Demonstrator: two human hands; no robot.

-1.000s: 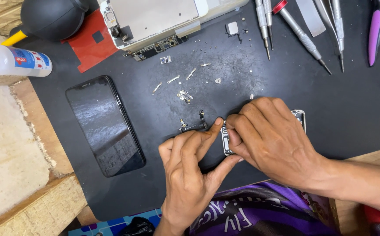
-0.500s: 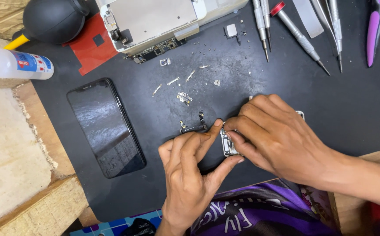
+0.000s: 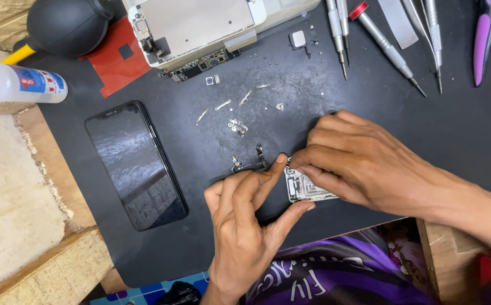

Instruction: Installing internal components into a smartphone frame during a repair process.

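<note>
A small opened phone body (image 3: 305,187) lies on the black work mat (image 3: 460,135), mostly hidden under my hands. My left hand (image 3: 245,226) pinches its left end between forefinger and thumb. My right hand (image 3: 358,161) covers the body from the right, fingertips pressed on its top edge. A dark flex-cable part (image 3: 249,162) lies just left of my left forefinger. Small metal brackets (image 3: 237,126) and loose screws are scattered above it.
A black phone (image 3: 136,164) lies face up at the left. A dismantled white phone frame (image 3: 200,28), red sheet (image 3: 122,62), black air blower (image 3: 67,25) and squeeze bottle (image 3: 19,83) sit at the top left. Screwdrivers (image 3: 387,48) and purple tweezers (image 3: 481,39) lie top right.
Both hands stay on the phone body; my right fingers have shifted slightly along its top edge. The view has drifted a little.
</note>
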